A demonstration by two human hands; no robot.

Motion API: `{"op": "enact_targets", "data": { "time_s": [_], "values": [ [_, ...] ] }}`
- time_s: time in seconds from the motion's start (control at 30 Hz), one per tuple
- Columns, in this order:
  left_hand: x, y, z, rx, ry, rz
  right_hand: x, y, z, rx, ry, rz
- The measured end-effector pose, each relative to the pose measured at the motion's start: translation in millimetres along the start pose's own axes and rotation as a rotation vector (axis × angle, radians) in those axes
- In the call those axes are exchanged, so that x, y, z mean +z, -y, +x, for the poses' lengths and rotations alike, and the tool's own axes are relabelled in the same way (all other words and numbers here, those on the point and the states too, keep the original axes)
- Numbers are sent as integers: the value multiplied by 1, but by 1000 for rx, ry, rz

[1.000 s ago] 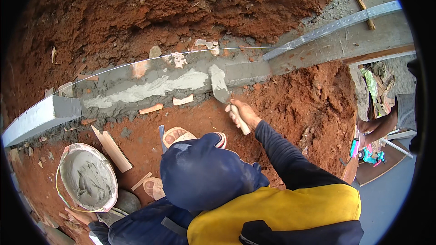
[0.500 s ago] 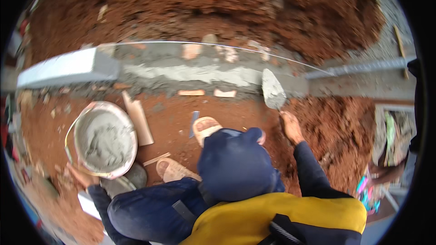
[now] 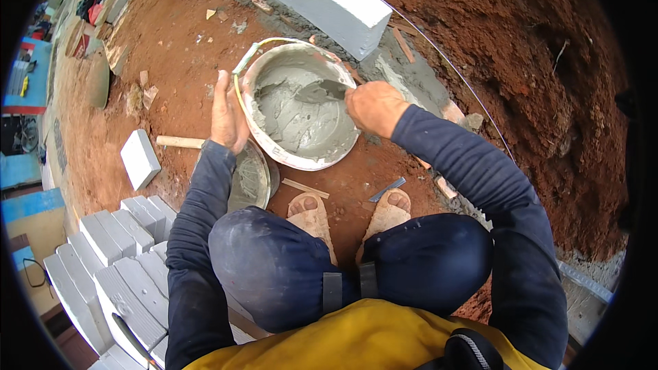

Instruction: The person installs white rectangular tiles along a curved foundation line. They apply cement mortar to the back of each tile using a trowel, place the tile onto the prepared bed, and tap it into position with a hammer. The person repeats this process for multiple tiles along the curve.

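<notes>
A round bucket (image 3: 259, 128) of wet grey mortar (image 3: 295, 113) stands ahead of my feet, its wire handle (image 3: 240, 99) fallen to the left side. My right hand (image 3: 375, 107) is closed over the bucket's right rim, gripping a trowel (image 3: 323, 90) whose blade lies partly sunk in the mortar. The trowel's handle is hidden inside my fist. Against the bucket's left wall rests my left hand (image 3: 229, 120), its fingers stretched out along the side.
Grey blocks (image 3: 130, 281) are stacked at lower left; a single block (image 3: 140, 159) lies beyond. A long block (image 3: 329, 3) sits on the mortared footing beside a taut string (image 3: 456, 72). A wooden handle (image 3: 179, 142) and a round grey pan (image 3: 250, 181) lie near my left forearm.
My view has turned left toward the bucket. The trowel in my right hand has moved from the mortar bed on the footing into the bucket; my left hand stays at the bucket's side.
</notes>
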State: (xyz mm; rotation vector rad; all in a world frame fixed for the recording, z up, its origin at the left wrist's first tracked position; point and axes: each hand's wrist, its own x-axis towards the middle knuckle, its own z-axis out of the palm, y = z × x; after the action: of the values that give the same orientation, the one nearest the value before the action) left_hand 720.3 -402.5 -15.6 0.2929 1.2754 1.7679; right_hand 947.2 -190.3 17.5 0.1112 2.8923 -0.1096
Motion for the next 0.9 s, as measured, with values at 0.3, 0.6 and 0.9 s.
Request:
{"op": "enact_targets", "data": {
  "time_s": [0.3,0.6,0.9],
  "values": [
    [16,-2,-1,33,39,-40,-26,16,0,278,627,899],
    [-99,1,18,-102,-69,-80,13,-6,-95,497,365,1652],
    [-104,-47,55,378,-440,553,-16,-6,-165,983,116,1778]
  ]
}}
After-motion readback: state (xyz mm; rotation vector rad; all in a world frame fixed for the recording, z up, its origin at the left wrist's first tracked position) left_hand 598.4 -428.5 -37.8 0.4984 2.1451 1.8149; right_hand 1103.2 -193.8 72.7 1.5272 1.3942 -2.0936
